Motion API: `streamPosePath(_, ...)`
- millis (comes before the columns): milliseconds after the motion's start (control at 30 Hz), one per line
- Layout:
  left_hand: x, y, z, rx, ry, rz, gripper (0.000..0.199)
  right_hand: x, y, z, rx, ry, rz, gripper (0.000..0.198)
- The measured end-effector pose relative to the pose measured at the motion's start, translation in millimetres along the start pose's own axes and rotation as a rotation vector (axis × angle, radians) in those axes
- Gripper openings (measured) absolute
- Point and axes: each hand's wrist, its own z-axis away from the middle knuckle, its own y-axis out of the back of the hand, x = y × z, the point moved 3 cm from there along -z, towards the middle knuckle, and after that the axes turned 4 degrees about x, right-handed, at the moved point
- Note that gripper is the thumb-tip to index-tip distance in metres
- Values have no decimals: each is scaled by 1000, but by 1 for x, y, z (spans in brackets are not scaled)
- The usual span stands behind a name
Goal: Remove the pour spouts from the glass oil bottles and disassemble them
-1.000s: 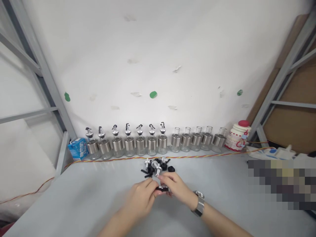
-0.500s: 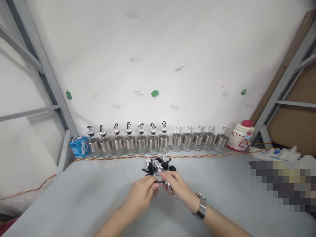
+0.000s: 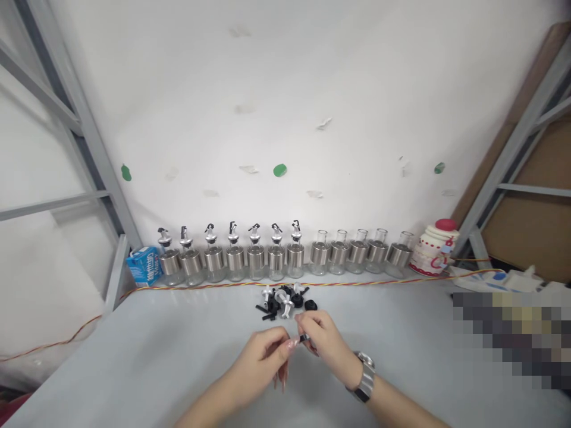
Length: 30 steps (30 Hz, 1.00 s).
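In front of me, my right hand [image 3: 325,343] is closed round a small bottle pourer [image 3: 304,337], mostly hidden by the fingers; a dark bit of it shows. My left hand [image 3: 266,356] meets it from the left, thumb and forefinger pinched at the pourer's dark end, the other fingers hanging down. Just beyond my hands lies a pile of pourer parts: silver spouts [image 3: 286,305] and black stoppers and levers [image 3: 270,307]. One black stopper [image 3: 311,305] sits at the pile's right side.
Along the wall stand several glass bottles with steel bands [image 3: 235,257] wearing pourers, then several open-necked ones [image 3: 339,252]. A blue drink carton [image 3: 145,267] is at the left end, a cream jar with a red lid [image 3: 432,249] at the right. A twisted wire [image 3: 357,282] crosses the table.
My left hand has turned and dropped slightly, its thumb now on top at the pourer. My right hand has shifted a little right and closed further over the pourer.
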Motion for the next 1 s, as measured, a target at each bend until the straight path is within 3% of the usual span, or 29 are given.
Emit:
streamPosePath(500, -1, 1, -4, 24, -9, -58, 39, -20, 3, 8, 108, 290, 300, 33)
streamPosePath(700, 9, 1, 2, -30, -51, -114, 39, -23, 4, 7, -84, 315, 219, 36)
streamPosePath(1000, 18, 7, 6, -40, -71, -374, 31, -22, 4, 7, -111, 316, 216, 36)
